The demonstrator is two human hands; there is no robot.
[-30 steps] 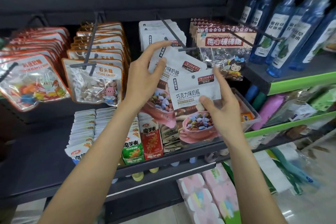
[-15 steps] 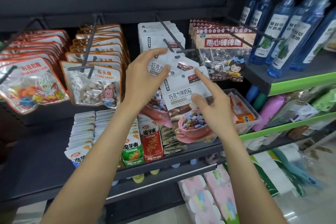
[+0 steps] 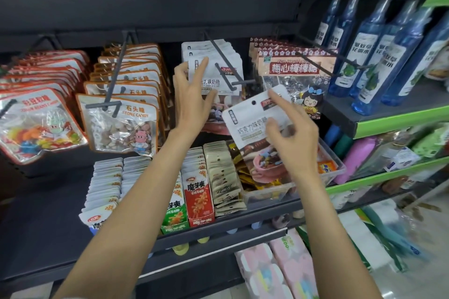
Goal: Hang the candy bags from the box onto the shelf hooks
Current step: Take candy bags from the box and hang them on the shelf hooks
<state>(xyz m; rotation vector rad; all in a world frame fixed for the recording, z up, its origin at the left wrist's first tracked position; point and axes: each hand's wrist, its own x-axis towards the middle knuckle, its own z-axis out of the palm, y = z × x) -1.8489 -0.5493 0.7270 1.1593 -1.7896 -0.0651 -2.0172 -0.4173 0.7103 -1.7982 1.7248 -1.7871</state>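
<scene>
At the centre of the frame, a person's right hand [image 3: 289, 138] pinches a white chocolate candy bag [image 3: 252, 126], thumb on the printed front and fingers curled behind, holding it tilted just below and right of a dark shelf hook [image 3: 227, 77]. The bag's punched hang hole [image 3: 254, 102] sits near its top edge, not yet on the hook tip. The left hand [image 3: 193, 102], fingers spread and straight, presses against the matching bags already hanging [image 3: 213, 73] on that hook. A clear plastic box [image 3: 303, 184] with more packets rests on the shelf at lower right. Likely risks: the small hole may miss the hook tip because the bag is tilted, or the pushed-back bags could slide forward and block the tip.
</scene>
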